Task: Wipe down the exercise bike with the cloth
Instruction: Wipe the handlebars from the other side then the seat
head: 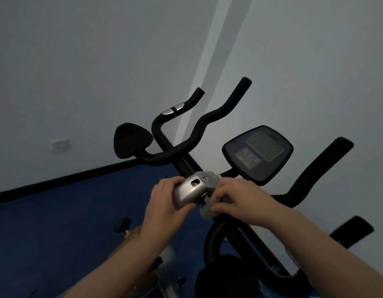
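A: What's the biggest thing in front of us?

B: The exercise bike (pixel 186 151), standing against a pale wall (pixel 78 61) on a blue floor (pixel 57 211). Its black handlebars (pixel 207 117) curve upward, and the console (pixel 258 153) with a grey screen sits to their right.

A: And our arms?

B: Both forearms reach forward and upward from the bottom edge, meeting at the silver bracket (pixel 193 189) on the handlebar stem.

A: How is our left hand (pixel 164 201) set?

B: We grip the bracket with it from the left side, fingers curled over the top and thumb hooked under its lower edge.

A: Our right hand (pixel 235 198)?

B: It sits just right of the bracket, knuckles up, fingers curled down and pinching the cloth (pixel 206 211) against the stem below the bracket.

A: How much of the cloth do we see?

B: Only a small pale, bunched bit showing under our fingertips; the rest is hidden by the hand.

A: Anything smaller?

B: A white wall socket (pixel 59 144) low on the left, and a black knob (pixel 122 225) near the floor.
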A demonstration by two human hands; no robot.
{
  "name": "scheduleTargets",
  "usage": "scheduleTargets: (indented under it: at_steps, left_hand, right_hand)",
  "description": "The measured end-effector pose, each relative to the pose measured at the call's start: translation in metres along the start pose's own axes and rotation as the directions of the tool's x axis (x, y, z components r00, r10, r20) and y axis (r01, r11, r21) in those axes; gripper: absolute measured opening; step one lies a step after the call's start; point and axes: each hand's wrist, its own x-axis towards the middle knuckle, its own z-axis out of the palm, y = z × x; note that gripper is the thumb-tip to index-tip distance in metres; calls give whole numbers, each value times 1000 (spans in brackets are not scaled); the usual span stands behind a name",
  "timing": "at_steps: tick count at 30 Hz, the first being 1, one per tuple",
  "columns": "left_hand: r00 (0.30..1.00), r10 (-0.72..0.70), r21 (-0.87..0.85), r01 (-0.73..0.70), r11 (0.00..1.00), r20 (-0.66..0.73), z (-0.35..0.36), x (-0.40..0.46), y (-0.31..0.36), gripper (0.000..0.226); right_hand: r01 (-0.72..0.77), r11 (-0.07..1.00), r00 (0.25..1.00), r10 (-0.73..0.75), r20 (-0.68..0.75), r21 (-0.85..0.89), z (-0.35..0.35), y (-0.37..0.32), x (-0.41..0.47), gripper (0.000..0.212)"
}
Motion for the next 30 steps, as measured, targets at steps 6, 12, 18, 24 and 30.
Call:
scheduleTargets:
  at_steps: [6,12,18,24,30]
  left_hand:
    - [996,69,-52,-66,996,64,-10,2,-8,64]
    - [998,49,-69,-46,997,30,-8,4,-9,63]
    - [997,48,-44,-45,998,56,-12,7,-7,65]
    - [998,9,-82,-4,997,55,-12,9,-7,61]
    - [996,14,-62,-9,998,86,-14,9,-7,63]
  right_hand:
    - [-90,992,964,108,-243,86,16,-7,-3,23]
    - [-147,986,955,161,-250,74,11,-11,8,20]
    - [-132,990,987,136,-86,42,-4,-2,0,21]
    - [-82,986,970,47,-237,-142,8,-23,27,21]
    - [-62,995,998,59,37,75,-16,10,10,17]
